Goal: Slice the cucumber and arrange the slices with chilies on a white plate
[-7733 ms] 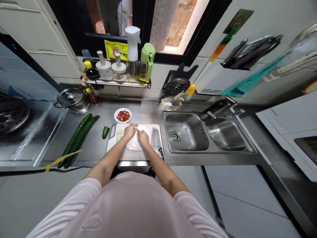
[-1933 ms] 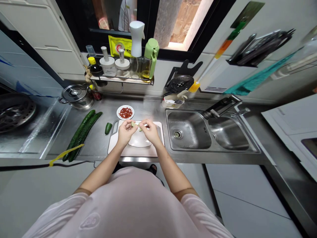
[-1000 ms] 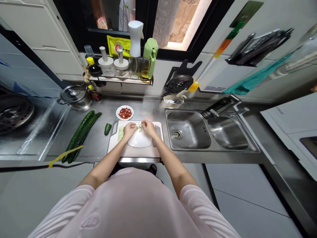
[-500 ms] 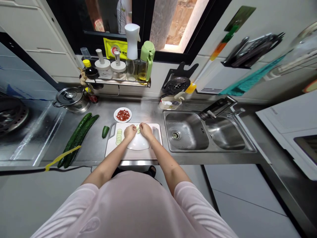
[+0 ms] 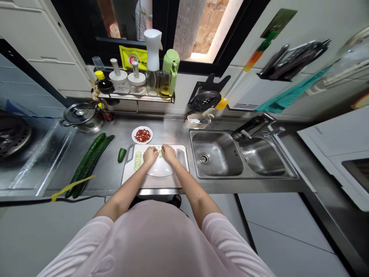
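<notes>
My left hand [image 5: 150, 155] and my right hand [image 5: 169, 154] meet over a white plate [image 5: 160, 169] on the cutting board [image 5: 131, 177]. Pale green cucumber slices [image 5: 160, 152] show between them. The fingers of both hands are closed in a pinch at the slices, though the fingertips are small and partly hidden. A row of overlapping cucumber slices [image 5: 138, 160] lies on the board left of the plate. On the right side of the board is a knife with a broad blade [image 5: 181, 157], partly behind my right wrist.
A cucumber end piece [image 5: 122, 155] lies left of the board, and two long cucumbers [image 5: 91, 163] farther left. Behind the board stands a plate of chopped red pieces [image 5: 143, 135]. A lidded pot [image 5: 82, 117] is at back left, the double sink [image 5: 219, 154] at right.
My hands have stayed over the plate, with the fingers shifting slightly around the cucumber slices. The whole view has tilted a little.
</notes>
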The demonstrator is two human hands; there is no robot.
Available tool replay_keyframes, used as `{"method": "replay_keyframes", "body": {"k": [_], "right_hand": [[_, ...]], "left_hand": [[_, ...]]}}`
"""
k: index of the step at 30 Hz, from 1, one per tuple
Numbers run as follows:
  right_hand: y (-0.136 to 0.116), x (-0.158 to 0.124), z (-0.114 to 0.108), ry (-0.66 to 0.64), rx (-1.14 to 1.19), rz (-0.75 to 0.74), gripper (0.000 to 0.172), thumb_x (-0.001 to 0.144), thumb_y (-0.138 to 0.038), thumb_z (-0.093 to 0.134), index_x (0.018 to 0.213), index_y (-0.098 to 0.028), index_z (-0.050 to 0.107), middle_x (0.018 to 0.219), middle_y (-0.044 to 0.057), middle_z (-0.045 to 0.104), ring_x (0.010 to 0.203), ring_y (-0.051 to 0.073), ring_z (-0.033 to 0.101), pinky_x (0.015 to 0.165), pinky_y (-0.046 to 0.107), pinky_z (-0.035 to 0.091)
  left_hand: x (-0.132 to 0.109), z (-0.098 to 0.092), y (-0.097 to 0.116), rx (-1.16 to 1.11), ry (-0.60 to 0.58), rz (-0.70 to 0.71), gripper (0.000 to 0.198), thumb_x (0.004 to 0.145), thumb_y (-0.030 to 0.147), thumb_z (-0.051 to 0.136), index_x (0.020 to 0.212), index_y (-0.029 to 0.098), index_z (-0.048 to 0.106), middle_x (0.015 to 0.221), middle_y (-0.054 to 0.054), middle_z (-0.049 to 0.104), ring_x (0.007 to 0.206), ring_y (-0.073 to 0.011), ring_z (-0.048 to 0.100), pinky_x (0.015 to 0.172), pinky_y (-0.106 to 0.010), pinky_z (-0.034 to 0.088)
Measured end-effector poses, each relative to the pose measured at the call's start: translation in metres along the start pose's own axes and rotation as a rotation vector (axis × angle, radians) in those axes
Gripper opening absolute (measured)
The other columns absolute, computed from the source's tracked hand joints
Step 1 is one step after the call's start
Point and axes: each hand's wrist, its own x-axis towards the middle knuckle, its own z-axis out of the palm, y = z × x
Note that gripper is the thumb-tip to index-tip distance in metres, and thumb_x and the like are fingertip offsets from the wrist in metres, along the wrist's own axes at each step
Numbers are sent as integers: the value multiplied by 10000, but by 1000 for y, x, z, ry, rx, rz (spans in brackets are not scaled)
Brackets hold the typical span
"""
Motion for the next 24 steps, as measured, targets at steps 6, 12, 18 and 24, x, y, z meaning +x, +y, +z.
{"method": "replay_keyframes", "body": {"k": [6,12,18,24], "right_hand": [[1,-1,0,-7,-14,-25,196,872,-223,428,1024,-205,551,997,63,611,899,176,521,721,240,340],[1,-2,1,-23,-31,-26,213,883,-223,414,1056,-199,536,1022,77,577,949,191,481,765,256,342],[0,-5,0,13,-21,-31,184,882,-220,428,1027,-202,538,1052,83,512,988,198,429,787,269,352],[1,-7,0,6,5,-39,182,886,-225,425,1025,-204,540,1044,70,485,975,190,412,795,267,348]], "left_hand": [[0,1,-2,6,-18,21,173,767,312,545,896,235,632,980,-29,596,855,-157,555,712,-245,384],[-3,2,-4,25,-13,35,199,783,340,539,938,249,624,988,-31,564,868,-162,550,719,-248,387],[-9,-3,-1,56,-14,68,209,803,346,522,963,256,623,1021,-36,535,853,-165,553,694,-256,391],[-11,-5,0,71,-19,94,221,823,353,499,969,245,625,1025,-43,530,865,-167,550,701,-258,392]]}}
